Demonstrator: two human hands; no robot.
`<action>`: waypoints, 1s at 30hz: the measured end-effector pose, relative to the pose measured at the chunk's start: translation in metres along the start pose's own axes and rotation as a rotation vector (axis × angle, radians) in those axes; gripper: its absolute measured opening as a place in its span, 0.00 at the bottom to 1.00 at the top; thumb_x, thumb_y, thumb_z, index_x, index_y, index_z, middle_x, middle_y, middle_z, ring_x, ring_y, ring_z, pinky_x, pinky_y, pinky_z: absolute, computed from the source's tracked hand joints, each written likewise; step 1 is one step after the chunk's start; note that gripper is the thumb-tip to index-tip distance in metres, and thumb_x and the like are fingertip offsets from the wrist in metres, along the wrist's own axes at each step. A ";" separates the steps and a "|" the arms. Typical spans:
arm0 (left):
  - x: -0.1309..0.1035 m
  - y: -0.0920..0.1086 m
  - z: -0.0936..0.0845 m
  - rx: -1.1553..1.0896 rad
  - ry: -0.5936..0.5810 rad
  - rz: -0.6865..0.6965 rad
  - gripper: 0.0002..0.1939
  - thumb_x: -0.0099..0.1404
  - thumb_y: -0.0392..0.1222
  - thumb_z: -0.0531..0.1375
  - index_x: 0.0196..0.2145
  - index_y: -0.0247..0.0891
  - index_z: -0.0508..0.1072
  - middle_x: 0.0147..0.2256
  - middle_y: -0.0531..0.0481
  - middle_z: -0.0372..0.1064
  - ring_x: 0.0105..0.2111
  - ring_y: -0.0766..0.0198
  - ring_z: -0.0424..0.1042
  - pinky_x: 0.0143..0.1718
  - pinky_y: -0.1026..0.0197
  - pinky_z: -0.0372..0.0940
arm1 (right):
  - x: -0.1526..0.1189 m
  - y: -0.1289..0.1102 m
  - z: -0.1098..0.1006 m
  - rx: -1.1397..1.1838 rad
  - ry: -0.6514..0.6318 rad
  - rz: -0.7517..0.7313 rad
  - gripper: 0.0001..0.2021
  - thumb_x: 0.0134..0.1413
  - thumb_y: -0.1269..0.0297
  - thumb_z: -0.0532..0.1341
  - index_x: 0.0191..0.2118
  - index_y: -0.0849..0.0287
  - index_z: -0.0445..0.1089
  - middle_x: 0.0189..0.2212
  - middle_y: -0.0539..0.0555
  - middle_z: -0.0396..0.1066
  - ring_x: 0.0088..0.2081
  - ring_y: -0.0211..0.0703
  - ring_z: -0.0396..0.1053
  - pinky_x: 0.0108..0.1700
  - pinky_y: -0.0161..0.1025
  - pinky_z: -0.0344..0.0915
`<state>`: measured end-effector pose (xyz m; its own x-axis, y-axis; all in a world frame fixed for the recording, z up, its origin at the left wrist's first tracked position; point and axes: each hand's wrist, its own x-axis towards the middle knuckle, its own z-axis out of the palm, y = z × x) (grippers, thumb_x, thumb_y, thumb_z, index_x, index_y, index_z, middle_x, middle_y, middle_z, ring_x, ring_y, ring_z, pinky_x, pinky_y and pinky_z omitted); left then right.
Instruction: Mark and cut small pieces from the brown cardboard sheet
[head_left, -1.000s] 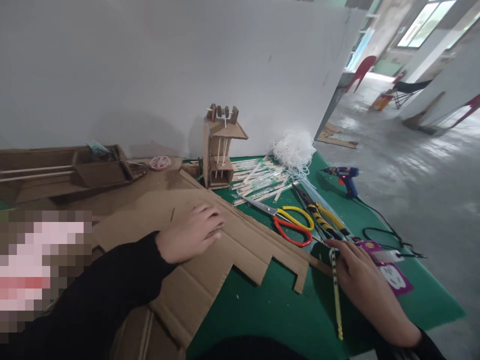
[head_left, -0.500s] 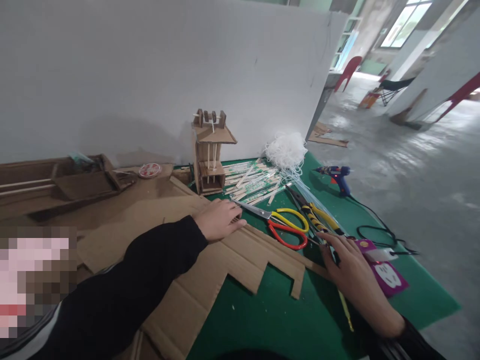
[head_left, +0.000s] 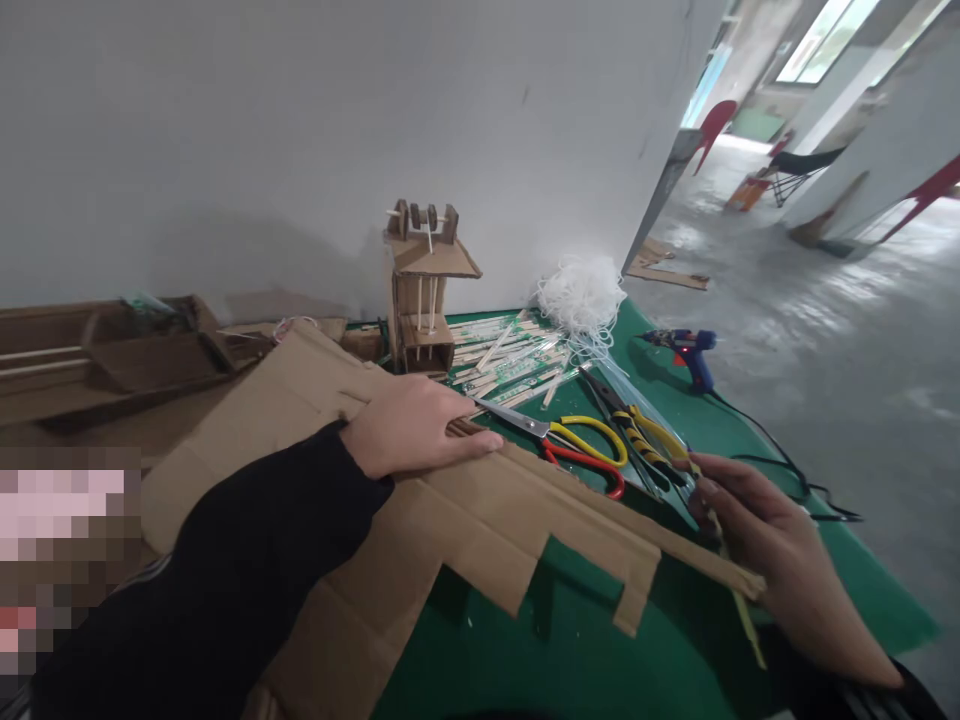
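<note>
two hands at work on one stepped sheet of cardboard [head_left: 480, 520]. left hand [head_left: 416, 425] pressed flat on the sheet's upper face, fingers spread and released, clasping nothing. right hand [head_left: 780, 560] closed around a thin yellow pencil [head_left: 739, 600] at about 4 o'clock from the left hand, fingertips meeting the sheet's raised right edge. sheet tilted up off the green mat [head_left: 570, 650], notched lower edge hanging clear above it, far end reaching toward 10 o'clock.

just beyond the left fingertips, at 2 o'clock: scissors with yellow and red handles [head_left: 577, 450], blades tucked against the cardboard edge. beside those, toward 3 o'clock, pliers with yellow-black grips [head_left: 637, 430]. further out at 1 o'clock, a scatter of wrapped wooden sticks [head_left: 510, 360] and a tangle of white string [head_left: 581, 290]. at 12 o'clock, a small cardboard tower [head_left: 424, 290] standing upright by the white wall. far out at 2 o'clock, a blue glue gun [head_left: 686, 350] with black cord. at 9 o'clock, a long cardboard tray [head_left: 97, 355].
</note>
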<state>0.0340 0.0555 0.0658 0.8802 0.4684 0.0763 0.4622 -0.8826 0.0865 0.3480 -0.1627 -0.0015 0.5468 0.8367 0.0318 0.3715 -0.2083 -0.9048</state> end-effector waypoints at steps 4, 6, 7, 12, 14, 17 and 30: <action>-0.005 -0.001 -0.014 0.017 0.039 -0.065 0.33 0.69 0.68 0.42 0.21 0.39 0.65 0.21 0.52 0.62 0.22 0.63 0.60 0.26 0.59 0.42 | -0.002 0.005 0.010 -0.091 -0.063 -0.085 0.15 0.55 0.53 0.63 0.46 0.52 0.73 0.40 0.58 0.77 0.35 0.53 0.76 0.31 0.43 0.73; -0.005 -0.002 -0.018 0.037 0.041 -0.125 0.34 0.69 0.69 0.41 0.23 0.39 0.67 0.22 0.50 0.65 0.23 0.62 0.62 0.26 0.59 0.43 | -0.002 0.008 0.022 -0.231 -0.112 -0.182 0.14 0.58 0.54 0.60 0.46 0.53 0.73 0.44 0.59 0.77 0.43 0.57 0.76 0.39 0.47 0.74; -0.005 -0.002 -0.019 0.049 0.043 -0.163 0.35 0.68 0.69 0.40 0.25 0.39 0.68 0.23 0.49 0.67 0.24 0.61 0.64 0.26 0.60 0.43 | -0.002 0.009 0.027 -0.293 -0.150 -0.239 0.13 0.59 0.55 0.59 0.45 0.54 0.74 0.45 0.60 0.77 0.45 0.57 0.75 0.43 0.48 0.74; -0.001 -0.004 -0.029 0.109 0.033 -0.353 0.40 0.67 0.71 0.35 0.28 0.38 0.74 0.25 0.46 0.71 0.26 0.56 0.70 0.27 0.61 0.50 | -0.002 0.007 0.044 -0.552 -0.259 -0.462 0.12 0.66 0.61 0.53 0.45 0.55 0.73 0.48 0.61 0.71 0.48 0.53 0.72 0.46 0.47 0.71; -0.002 -0.006 -0.033 0.125 0.012 -0.427 0.42 0.67 0.71 0.33 0.29 0.38 0.75 0.26 0.45 0.73 0.28 0.54 0.72 0.28 0.60 0.54 | 0.000 0.002 0.045 -0.615 -0.232 -0.528 0.11 0.67 0.62 0.53 0.46 0.55 0.72 0.48 0.60 0.69 0.47 0.52 0.71 0.47 0.48 0.70; -0.005 -0.009 -0.036 0.143 -0.016 -0.511 0.45 0.66 0.71 0.31 0.31 0.40 0.78 0.28 0.43 0.75 0.31 0.49 0.74 0.30 0.57 0.58 | 0.006 -0.007 0.047 -0.711 -0.220 -0.645 0.11 0.67 0.62 0.53 0.46 0.56 0.72 0.48 0.60 0.69 0.49 0.54 0.69 0.50 0.51 0.67; -0.026 -0.005 -0.033 0.089 -0.122 -0.619 0.41 0.69 0.66 0.31 0.44 0.45 0.78 0.37 0.38 0.78 0.39 0.39 0.76 0.35 0.47 0.64 | 0.038 -0.024 0.090 -1.046 -0.278 -0.556 0.16 0.59 0.67 0.55 0.51 0.59 0.70 0.44 0.60 0.73 0.47 0.60 0.69 0.47 0.53 0.59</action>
<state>0.0053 0.0493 0.0965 0.4510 0.8893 -0.0753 0.8917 -0.4526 -0.0052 0.2924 -0.0809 -0.0170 -0.0113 0.9951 0.0981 0.9998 0.0127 -0.0137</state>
